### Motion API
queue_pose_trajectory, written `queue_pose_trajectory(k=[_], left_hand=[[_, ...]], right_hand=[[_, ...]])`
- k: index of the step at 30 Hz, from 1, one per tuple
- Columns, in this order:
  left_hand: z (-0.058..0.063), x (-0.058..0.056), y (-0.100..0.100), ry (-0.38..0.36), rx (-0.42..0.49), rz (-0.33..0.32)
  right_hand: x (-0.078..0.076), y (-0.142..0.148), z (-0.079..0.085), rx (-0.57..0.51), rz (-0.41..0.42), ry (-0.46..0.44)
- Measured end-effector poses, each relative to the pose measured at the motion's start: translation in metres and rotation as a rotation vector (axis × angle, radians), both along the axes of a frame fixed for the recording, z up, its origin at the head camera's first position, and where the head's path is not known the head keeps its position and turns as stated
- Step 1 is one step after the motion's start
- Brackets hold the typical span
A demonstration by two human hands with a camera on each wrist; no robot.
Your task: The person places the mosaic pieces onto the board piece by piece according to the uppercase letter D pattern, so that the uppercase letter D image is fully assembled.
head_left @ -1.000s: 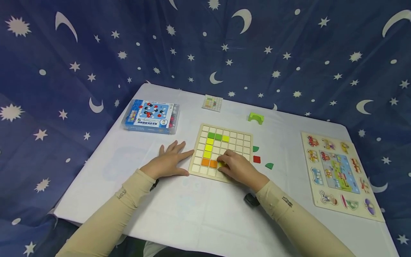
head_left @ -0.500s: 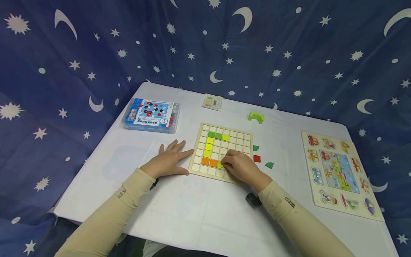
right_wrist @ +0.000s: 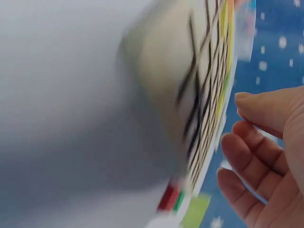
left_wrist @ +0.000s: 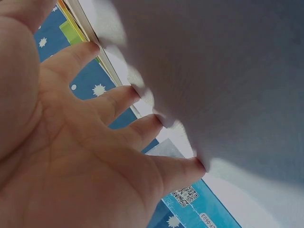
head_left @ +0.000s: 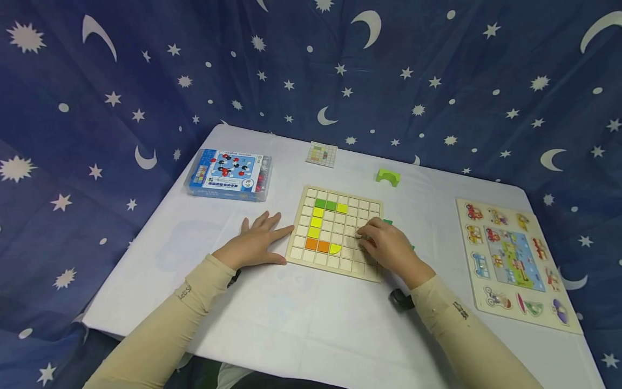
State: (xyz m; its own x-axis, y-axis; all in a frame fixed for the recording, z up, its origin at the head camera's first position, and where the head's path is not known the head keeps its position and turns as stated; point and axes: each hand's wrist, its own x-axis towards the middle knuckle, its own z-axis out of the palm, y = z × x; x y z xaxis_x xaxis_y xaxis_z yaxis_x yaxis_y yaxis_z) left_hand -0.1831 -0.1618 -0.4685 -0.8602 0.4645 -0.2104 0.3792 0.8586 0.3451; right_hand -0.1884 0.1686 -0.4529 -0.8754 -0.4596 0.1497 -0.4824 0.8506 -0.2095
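Note:
A wooden grid board (head_left: 363, 214) lies mid-table in the head view, holding green, yellow and orange square tiles (head_left: 316, 222) in a C-like layout. At the lower end sits a yellow quarter-circle piece (head_left: 335, 249), beside the orange tiles (head_left: 317, 245). My left hand (head_left: 257, 246) rests flat with fingers spread, its fingertips at the board's left edge. Over the board's right side hovers my right hand (head_left: 391, 246), fingers loosely bent; the right wrist view shows nothing between them. A red square piece (right_wrist: 168, 197) shows beyond the board there. Green pieces (head_left: 388, 221) are partly hidden by that hand.
Behind the board lie a small pattern card (head_left: 321, 155) and a light green arch block (head_left: 387, 177). A plastic box with a molecule picture (head_left: 228, 174) stands at back left. A wooden vehicle picture puzzle (head_left: 515, 265) lies on the right.
My right hand has let go of the yellow quarter-circle piece and moved right, toward the loose pieces. That piece is now in full view on the board. The left hand has stayed put.

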Motion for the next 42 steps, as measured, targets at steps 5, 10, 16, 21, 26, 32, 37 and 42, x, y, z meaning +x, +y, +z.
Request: queue_pose_trajectory(k=[5, 10, 16, 21, 26, 32, 37, 42], left_hand=[[-0.001, 0.0, 0.001, -0.008, -0.006, -0.002], [0.003, 0.001, 0.001, -0.015, -0.01, 0.002], [0.002, -0.001, 0.001, -0.008, -0.01, 0.003], [0.0, 0.0, 0.001, -0.007, -0.008, 0.0], [0.002, 0.0, 0.001, 0.004, -0.008, 0.0], [0.004, 0.0, 0.001, 0.012, -0.01, -0.006], [0.002, 0.001, -0.001, 0.017, -0.008, 0.001], [-0.001, 0.0, -0.001, 0.018, 0.0, -0.002]], right_hand=[[-0.003, 0.046, -0.002, 0.037, -0.111, -0.032], [-0.005, 0.065, -0.012, 0.077, -0.154, -0.097], [-0.007, 0.066, -0.019, 0.061, -0.148, -0.084], [-0.008, 0.066, -0.02, 0.056, -0.138, -0.091], [-0.008, 0.067, -0.02, 0.076, -0.14, -0.108], [-0.009, 0.063, -0.014, 0.089, -0.151, -0.095], [-0.014, 0.039, -0.002, 0.05, -0.084, -0.077], [-0.021, 0.012, 0.001, 0.052, -0.02, -0.116]])
